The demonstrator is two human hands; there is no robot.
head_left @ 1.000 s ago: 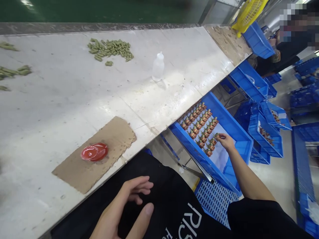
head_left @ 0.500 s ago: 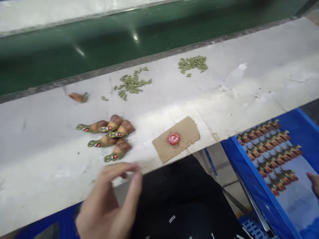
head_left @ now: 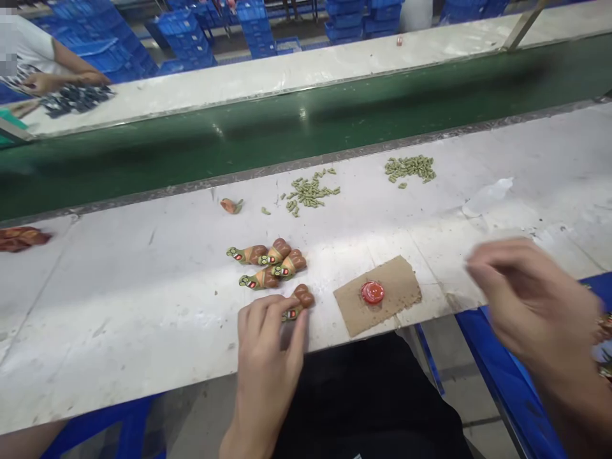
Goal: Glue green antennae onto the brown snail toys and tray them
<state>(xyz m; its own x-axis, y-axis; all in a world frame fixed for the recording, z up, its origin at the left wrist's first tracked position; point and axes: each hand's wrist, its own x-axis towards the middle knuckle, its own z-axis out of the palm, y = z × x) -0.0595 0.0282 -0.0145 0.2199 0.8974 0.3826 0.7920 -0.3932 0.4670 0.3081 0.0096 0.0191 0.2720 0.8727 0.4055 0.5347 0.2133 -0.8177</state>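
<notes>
My left hand pinches a small painted figure with a green face and brown rounded end, thumb and fingers on its sides. It is at the table's near edge. Several similar figures lie grouped just beyond that hand. To the right, a piece of brown cardboard carries a round, shiny red blob or cap. My right hand is in the air above the table's right front edge. Its fingers look curled but are smeared by motion, and I cannot make out anything in them.
Two piles of small green pieces lie farther back, near an orange-green part. A green conveyor belt runs behind the white table. A blue tray stands lower right. Another person's arm shows at far left.
My left hand has closed on the nearest figure, which now lies apart from the group. My right hand has come up from the tray area. The view has tilted up.
</notes>
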